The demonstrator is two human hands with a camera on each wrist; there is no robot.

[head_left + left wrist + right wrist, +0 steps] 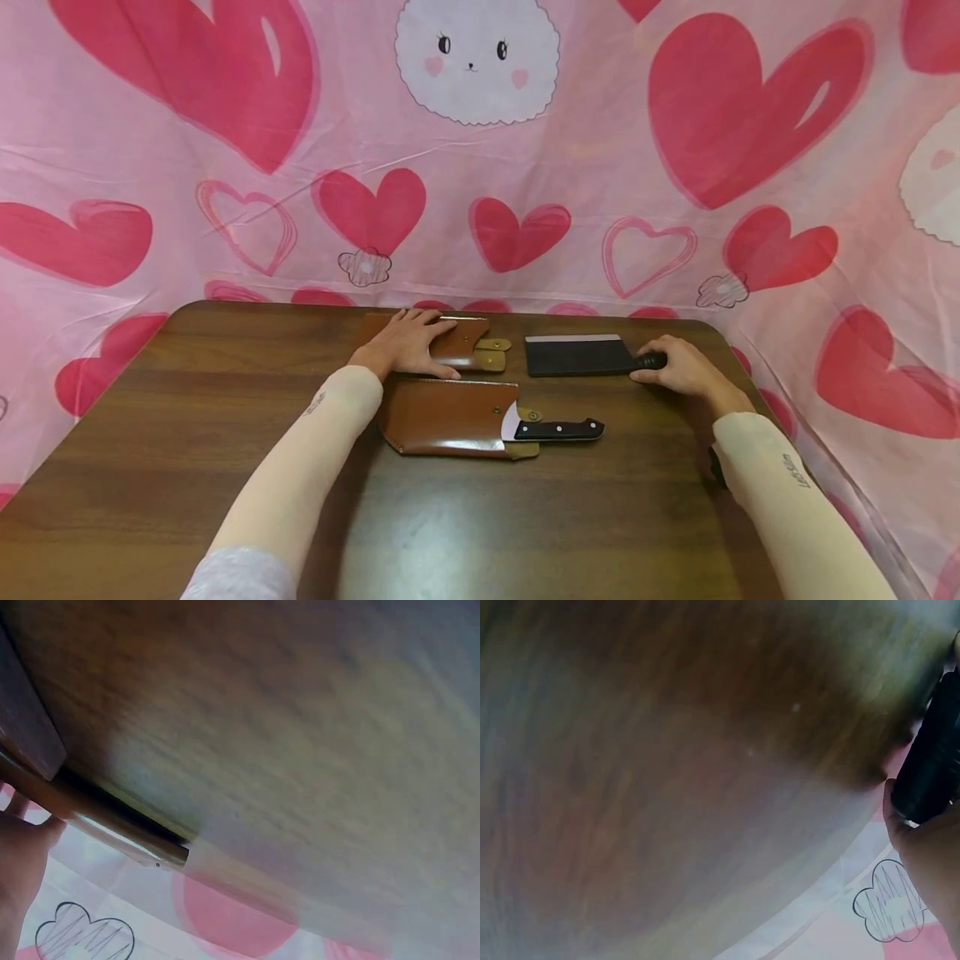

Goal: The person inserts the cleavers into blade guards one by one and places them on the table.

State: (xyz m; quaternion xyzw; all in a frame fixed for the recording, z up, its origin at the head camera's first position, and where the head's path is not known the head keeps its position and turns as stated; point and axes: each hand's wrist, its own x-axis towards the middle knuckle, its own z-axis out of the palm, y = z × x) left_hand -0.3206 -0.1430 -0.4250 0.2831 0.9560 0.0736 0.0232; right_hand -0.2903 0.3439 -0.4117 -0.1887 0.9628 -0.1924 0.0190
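My left hand (408, 342) rests spread over the far brown leather knife sheath (457, 343), thumb near its front edge. In the left wrist view, the fingers lie along the sheath's side. On the right, a black cleaver (573, 357) lies with its pale edge facing the back, and my right hand (678, 367) grips its handle. The right wrist view shows the thumb against that black handle (930, 750). In front of the far sheath is a second brown sheath (450, 417). A knife with a black riveted handle (558, 429) sits inside it, its handle sticking out to the right.
Everything lies on a dark wooden table (187, 433) with rounded far corners. A pink curtain (450, 175) with hearts hangs behind and along the sides. The sheaths have tan strap tabs (491, 360) at their right ends.
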